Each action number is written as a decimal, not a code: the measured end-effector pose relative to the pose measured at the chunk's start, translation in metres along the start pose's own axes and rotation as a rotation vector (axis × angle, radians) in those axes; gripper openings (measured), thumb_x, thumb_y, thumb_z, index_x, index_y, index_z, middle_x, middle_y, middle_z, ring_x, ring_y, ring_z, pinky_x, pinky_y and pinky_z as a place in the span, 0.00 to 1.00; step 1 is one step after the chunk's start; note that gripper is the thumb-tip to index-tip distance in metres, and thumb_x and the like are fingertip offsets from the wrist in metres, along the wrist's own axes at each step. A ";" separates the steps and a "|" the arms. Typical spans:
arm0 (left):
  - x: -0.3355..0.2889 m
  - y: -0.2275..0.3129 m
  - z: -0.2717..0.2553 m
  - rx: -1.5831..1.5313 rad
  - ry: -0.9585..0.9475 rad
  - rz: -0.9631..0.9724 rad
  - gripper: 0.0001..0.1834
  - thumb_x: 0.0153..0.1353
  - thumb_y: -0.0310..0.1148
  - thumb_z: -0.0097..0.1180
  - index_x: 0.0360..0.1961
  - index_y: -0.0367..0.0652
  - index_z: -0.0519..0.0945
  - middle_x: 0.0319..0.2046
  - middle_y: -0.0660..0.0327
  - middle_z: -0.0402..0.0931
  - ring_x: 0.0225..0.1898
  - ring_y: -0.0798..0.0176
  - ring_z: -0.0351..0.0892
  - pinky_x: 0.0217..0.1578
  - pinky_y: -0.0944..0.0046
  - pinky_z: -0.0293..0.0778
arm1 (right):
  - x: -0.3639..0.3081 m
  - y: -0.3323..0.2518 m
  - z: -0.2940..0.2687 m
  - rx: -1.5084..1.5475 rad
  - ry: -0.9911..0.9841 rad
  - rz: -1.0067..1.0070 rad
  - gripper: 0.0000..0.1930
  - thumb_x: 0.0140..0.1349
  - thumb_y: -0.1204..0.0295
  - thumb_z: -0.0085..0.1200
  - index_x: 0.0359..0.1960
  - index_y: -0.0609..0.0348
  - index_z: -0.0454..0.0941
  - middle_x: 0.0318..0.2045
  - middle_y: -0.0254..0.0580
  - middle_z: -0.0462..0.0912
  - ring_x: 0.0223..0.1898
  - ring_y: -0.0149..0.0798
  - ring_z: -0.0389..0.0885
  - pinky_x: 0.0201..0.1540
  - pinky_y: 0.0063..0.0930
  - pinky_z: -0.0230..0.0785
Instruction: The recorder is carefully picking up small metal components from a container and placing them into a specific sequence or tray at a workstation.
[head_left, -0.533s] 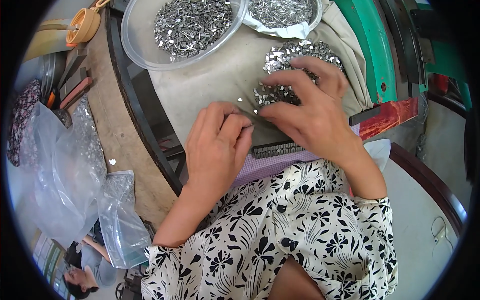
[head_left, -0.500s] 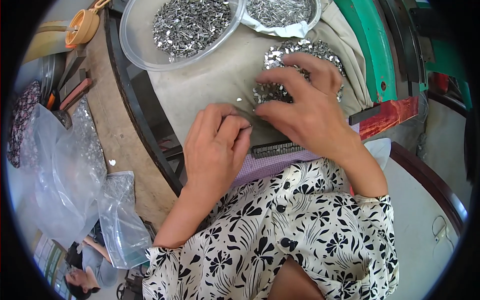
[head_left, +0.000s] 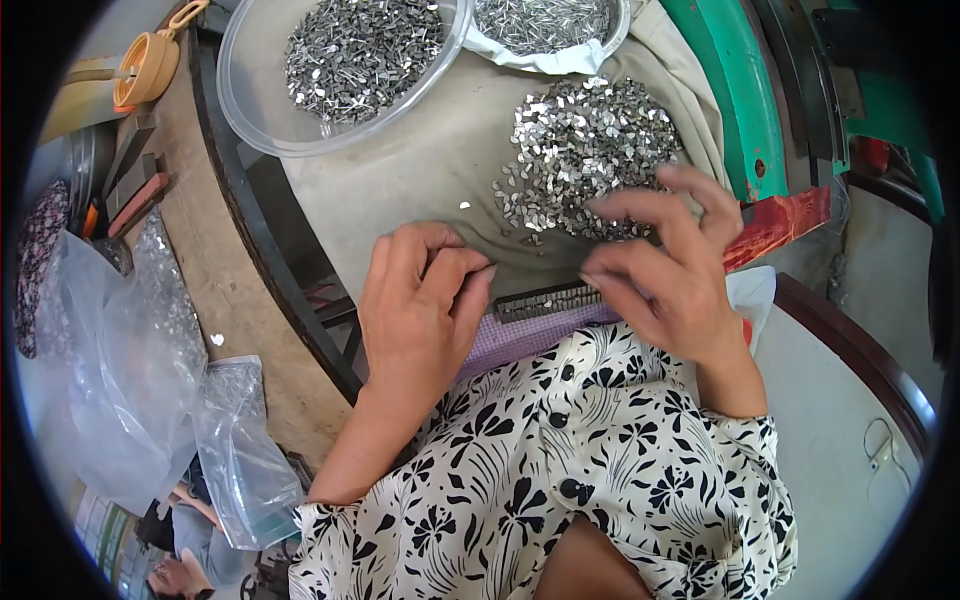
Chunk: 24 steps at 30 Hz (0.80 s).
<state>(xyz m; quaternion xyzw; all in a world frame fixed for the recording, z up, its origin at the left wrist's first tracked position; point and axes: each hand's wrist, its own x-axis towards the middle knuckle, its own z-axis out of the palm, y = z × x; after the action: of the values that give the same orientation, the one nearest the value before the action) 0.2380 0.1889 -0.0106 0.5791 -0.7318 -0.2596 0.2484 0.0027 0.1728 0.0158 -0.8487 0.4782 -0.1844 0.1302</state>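
Observation:
My left hand (head_left: pixel 415 305) hovers over the beige cloth (head_left: pixel 390 180) with thumb and forefinger pinched together; whatever lies between the tips is too small to make out. To its right, my right hand (head_left: pixel 680 270) has its fingers curved and apart, with nothing visible between them. Its fingertips are at the near right edge of a loose pile of small shiny metal pieces (head_left: pixel 590 150). Between the two hands lies a dark narrow strip with a row of small blocks (head_left: pixel 545 303), at the edge of a purple checked cloth (head_left: pixel 500 345); the right hand covers its right end.
Beyond the hands stand a clear plastic tub (head_left: pixel 265 130) of metal bits and a bowl (head_left: pixel 622 30) of thin metal pins. A green metal frame (head_left: pixel 730 110) borders the right. Plastic bags (head_left: pixel 125 370) hang at left beside a wooden board (head_left: pixel 215 230); another person (head_left: pixel 195 540) sits lower left.
My right hand has drawn back toward me and rightward off the pile, uncovering it. The left hand keeps its pinch nearly in place. The view has shifted slightly.

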 end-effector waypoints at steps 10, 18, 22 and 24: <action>-0.001 0.002 0.000 0.014 0.009 -0.014 0.09 0.47 0.22 0.69 0.31 0.40 0.82 0.37 0.58 0.76 0.39 0.55 0.74 0.39 0.60 0.70 | -0.012 -0.001 0.007 0.057 -0.005 0.053 0.10 0.42 0.67 0.70 0.29 0.43 0.88 0.48 0.30 0.81 0.59 0.51 0.65 0.62 0.44 0.50; -0.009 0.011 -0.001 -0.074 -0.005 0.034 0.10 0.48 0.23 0.68 0.32 0.41 0.81 0.38 0.60 0.76 0.38 0.54 0.75 0.38 0.59 0.71 | 0.021 -0.007 0.026 0.018 -0.010 -0.066 0.09 0.40 0.68 0.70 0.23 0.47 0.81 0.49 0.25 0.80 0.60 0.47 0.67 0.57 0.45 0.51; -0.008 0.019 0.005 -0.151 -0.075 0.105 0.10 0.49 0.25 0.67 0.33 0.42 0.81 0.38 0.61 0.75 0.38 0.54 0.75 0.38 0.57 0.71 | 0.019 -0.002 0.023 0.036 -0.018 -0.052 0.09 0.40 0.69 0.70 0.23 0.47 0.82 0.48 0.25 0.80 0.61 0.47 0.66 0.57 0.44 0.50; -0.007 0.021 0.011 -0.166 -0.087 0.128 0.09 0.50 0.27 0.67 0.33 0.42 0.81 0.38 0.61 0.75 0.39 0.54 0.74 0.39 0.57 0.69 | 0.014 0.003 0.019 0.033 0.010 -0.021 0.08 0.39 0.69 0.70 0.24 0.47 0.83 0.49 0.25 0.81 0.61 0.47 0.66 0.58 0.43 0.50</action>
<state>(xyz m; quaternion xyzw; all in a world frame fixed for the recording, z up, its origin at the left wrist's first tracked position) 0.2170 0.2005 -0.0052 0.4970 -0.7533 -0.3276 0.2796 0.0153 0.1598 0.0000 -0.8506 0.4667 -0.1977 0.1398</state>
